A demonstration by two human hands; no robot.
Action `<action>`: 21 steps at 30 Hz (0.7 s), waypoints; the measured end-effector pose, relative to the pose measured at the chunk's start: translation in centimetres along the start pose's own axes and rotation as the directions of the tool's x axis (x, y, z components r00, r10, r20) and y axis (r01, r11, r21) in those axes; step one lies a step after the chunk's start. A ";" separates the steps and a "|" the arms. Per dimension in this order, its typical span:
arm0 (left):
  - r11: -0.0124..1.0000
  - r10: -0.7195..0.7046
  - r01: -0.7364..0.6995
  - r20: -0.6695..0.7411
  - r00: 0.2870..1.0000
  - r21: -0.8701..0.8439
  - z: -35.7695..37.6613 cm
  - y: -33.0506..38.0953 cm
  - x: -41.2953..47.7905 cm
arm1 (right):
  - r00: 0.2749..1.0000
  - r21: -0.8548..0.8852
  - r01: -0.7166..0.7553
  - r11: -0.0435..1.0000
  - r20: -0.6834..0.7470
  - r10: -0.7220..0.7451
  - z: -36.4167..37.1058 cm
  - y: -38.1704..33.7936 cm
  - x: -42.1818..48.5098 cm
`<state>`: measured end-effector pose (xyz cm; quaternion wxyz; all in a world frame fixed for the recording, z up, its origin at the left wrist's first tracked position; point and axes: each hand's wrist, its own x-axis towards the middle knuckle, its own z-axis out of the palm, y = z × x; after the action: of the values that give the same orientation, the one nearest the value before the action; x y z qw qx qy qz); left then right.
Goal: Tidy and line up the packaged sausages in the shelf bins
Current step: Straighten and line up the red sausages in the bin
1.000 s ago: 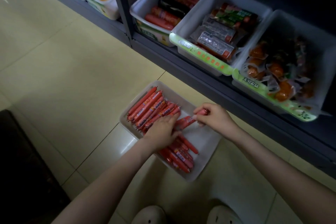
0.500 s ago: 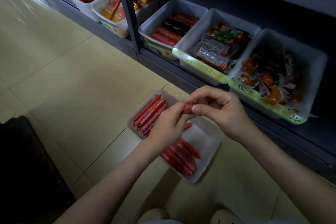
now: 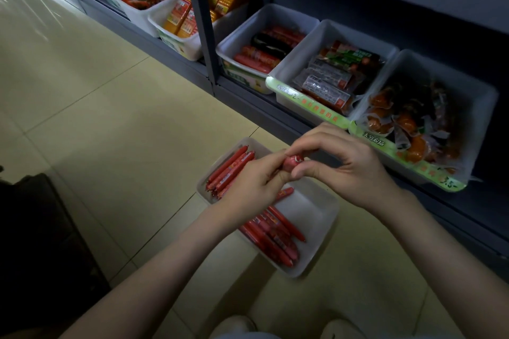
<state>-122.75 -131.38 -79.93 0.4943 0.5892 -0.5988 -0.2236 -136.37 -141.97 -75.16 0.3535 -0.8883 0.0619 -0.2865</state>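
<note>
I saw both hands close together mid-frame, just above the white tray (image 3: 316,217). The right hand (image 3: 349,170) pinched the top end of one red sausage (image 3: 294,161); the left hand (image 3: 253,187) curled round its lower part. The sausage slanted from lower left to upper right, much like the neat row (image 3: 231,166) in the tray's upper left, which lay nearest the left hand.

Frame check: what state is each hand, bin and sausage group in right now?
Held sausages: in the air above floor bin.
Left hand: grips held sausages.
Right hand: pinches their end.
Floor bin: on tiles, partly filled.
Far sausage row: lined up.
Near sausage pile: loosely stacked.
</note>
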 end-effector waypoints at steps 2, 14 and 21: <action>1.000 0.012 -0.011 -0.006 1.000 0.021 -0.3 -0.5 0.0 | 1.000 -0.038 0.027 0.999 -0.004 -0.027 0.3 0.1 0.0; 0.992 0.128 -0.126 -0.081 0.988 0.031 -0.8 0.5 0.7 | 0.981 -0.214 0.071 0.974 -0.161 -0.107 2.1 0.4 -0.1; 0.996 0.085 -0.083 -0.070 0.994 0.023 -0.9 -0.3 0.7 | 0.988 -0.148 0.009 0.989 -0.151 -0.032 2.6 1.0 -0.3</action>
<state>-121.68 -131.78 -79.63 0.5183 0.5760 -0.6073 -0.1753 -135.10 -141.11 -77.46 0.2784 -0.8880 0.1005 -0.3519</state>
